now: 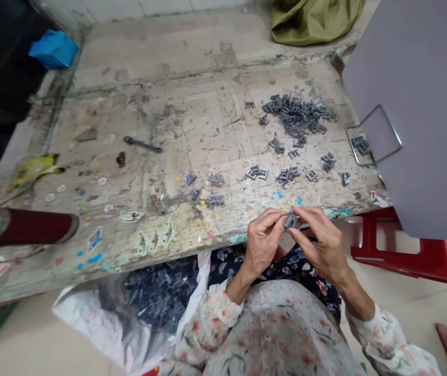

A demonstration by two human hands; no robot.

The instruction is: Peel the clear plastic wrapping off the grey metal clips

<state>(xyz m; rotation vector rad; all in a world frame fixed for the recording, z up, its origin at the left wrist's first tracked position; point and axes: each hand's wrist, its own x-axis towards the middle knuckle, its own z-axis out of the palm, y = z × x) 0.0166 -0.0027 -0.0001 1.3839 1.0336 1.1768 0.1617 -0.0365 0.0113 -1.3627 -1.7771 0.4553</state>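
Just over the table's front edge, a small grey plastic piece [291, 220] with a clear, shiny look is pinched between my two hands. My left hand [265, 237] grips its left side with thumb and forefinger. On the other side, the fingers of my right hand [321, 243] hold its top and right edge. Beyond my hands lie loose grey plastic pieces [288, 175] in small clusters, with a larger heap [297, 112] behind them. To the left, a few pieces in clear wrapping [215, 179] rest on the worn wooden table [192, 125].
A white sack [102, 324] full of dark pieces stands open below the table edge. On the left lie a dark red thermos [31, 227], a banana peel [35, 169] and a dark rod-like tool [143, 144]. A grey panel [415, 115] and red stool [411, 256] are at right.
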